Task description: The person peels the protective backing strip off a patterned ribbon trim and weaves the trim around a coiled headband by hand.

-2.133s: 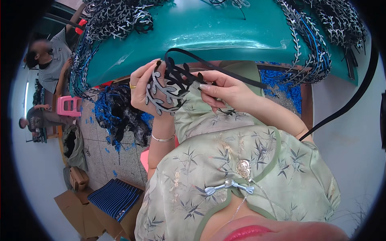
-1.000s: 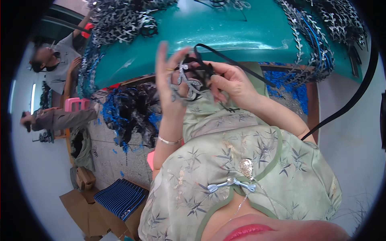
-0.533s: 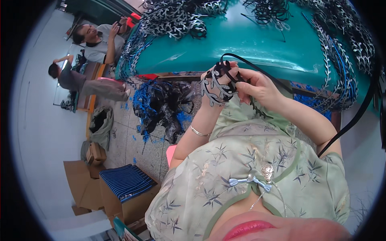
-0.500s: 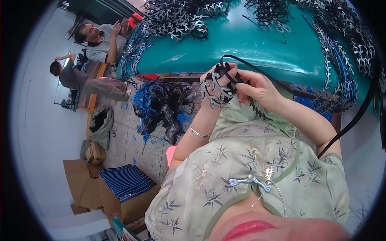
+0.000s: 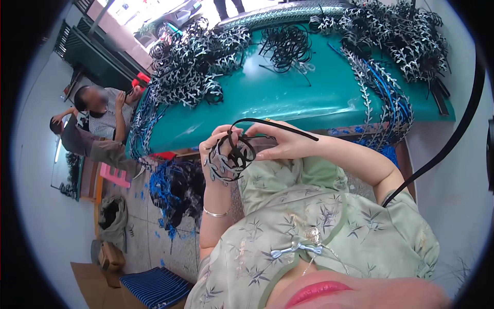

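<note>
Judging by how much is bunched up, the work on this silver-and-black leaf strip (image 5: 222,169) looks part-way along: it is already gathered into open loops, while a black strap (image 5: 272,123) lies loose, arching from the top of the loops and over the right hand (image 5: 280,142) to a free end near the wrist. That end is not fastened or tucked in as far as can be seen – whether strap and leaf strip are one piece, I cannot tell. More material lies on the green worktop (image 5: 314,77): one heap of leafy strips (image 5: 190,64) toward its far left corner, another heap (image 5: 406,38) toward the far right, and a tangle of black cords (image 5: 285,49) between them near the far edge.

The leaf strip is up in the air just off the worktop's near edge, against the palm side of the left hand (image 5: 218,147), which is grasping it with bent fingers near the top (the silver leaves spread below, toward the wrist). The right hand comes in from the other side, thumb and fingers curved around a gap beside the loops – whether its fingertips pinch anything is unclear
</note>
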Available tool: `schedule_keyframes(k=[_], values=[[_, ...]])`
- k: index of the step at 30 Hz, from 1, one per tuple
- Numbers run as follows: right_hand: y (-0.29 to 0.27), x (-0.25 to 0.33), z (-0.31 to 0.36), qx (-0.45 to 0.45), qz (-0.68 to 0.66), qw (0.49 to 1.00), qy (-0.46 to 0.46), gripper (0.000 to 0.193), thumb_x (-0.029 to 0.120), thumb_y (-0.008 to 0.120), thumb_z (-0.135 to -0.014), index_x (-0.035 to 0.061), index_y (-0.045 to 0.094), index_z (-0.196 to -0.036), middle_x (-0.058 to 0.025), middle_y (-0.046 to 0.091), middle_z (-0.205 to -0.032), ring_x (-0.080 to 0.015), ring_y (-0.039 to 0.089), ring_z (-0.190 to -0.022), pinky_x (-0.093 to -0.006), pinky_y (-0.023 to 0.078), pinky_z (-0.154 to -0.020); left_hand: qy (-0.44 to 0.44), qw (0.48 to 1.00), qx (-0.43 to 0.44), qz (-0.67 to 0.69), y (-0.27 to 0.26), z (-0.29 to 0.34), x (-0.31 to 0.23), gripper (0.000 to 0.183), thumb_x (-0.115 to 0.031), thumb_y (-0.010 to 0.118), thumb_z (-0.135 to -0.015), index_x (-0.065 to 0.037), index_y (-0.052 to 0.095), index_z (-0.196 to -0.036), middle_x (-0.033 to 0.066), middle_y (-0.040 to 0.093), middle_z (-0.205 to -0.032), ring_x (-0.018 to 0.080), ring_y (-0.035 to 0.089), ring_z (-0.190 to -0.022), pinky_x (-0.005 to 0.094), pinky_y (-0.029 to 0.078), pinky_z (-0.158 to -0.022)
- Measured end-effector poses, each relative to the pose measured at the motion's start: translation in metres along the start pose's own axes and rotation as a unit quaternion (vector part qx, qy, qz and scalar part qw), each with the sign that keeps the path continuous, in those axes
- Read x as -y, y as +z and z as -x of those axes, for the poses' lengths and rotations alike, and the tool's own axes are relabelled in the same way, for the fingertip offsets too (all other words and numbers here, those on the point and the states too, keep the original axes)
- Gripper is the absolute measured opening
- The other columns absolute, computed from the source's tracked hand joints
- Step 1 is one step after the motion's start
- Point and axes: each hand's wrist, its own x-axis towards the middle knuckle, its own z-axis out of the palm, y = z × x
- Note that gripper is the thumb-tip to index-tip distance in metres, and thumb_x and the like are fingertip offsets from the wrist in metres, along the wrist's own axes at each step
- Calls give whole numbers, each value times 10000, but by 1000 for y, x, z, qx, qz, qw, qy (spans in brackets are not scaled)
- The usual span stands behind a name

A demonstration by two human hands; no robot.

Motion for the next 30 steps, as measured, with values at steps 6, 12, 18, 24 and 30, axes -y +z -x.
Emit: schedule_keyframes(k=[6, 12, 18, 24, 30], values=[[-11, -2, -3, -38, 24, 998, -50, 537, 254, 711, -809, 68, 510, -1271, -114, 593, -1145, -250, 551, -1094, -362, 431, -967, 52, 992, 37, -113, 5, -15, -13, 243, -222, 718, -839, 17, 676, -845, 40, 654, -833, 107, 590, -717, 214, 427, -627], [17, -16, 4, 5, -296, 954, 48, 488, 179, 561, -958, -5, 360, -1362, -73, 631, -865, -86, 583, -789, -251, 470, -692, -56, 982, -2, -183, 8, -25, -27, 391, -349, 703, -845, 33, 696, -929, 43, 647, -759, 63, 546, -623, 181, 360, -512], [23, -3, 7, -14, -310, 944, 112, 455, 173, 507, -983, 18, 354, -1383, -21, 596, -811, -40, 510, -664, -198, 422, -562, -76, 993, -37, -81, 0, -21, -10, 171, -132, 745, -801, 20, 714, -871, 51, 665, -811, 93, 591, -724, 203, 452, -635], [30, -14, 9, -32, -309, 936, 165, 334, 152, 494, -990, 5, 483, -1290, -25, 622, -901, -37, 522, -762, -202, 437, -658, 9, 995, -21, -99, -6, -20, -2, 163, -102, 734, -804, 32, 709, -894, 89, 673, -864, 135, 633, -772, 231, 497, -690], [30, -11, 4, -50, -266, 953, 138, 344, 141, 502, -986, -24, 491, -1288, -61, 654, -964, -95, 597, -874, -245, 470, -806, 59, 995, -41, -65, -7, -19, 7, 116, -83, 716, -828, 26, 689, -858, 116, 680, -879, 158, 642, -811, 235, 500, -722]])
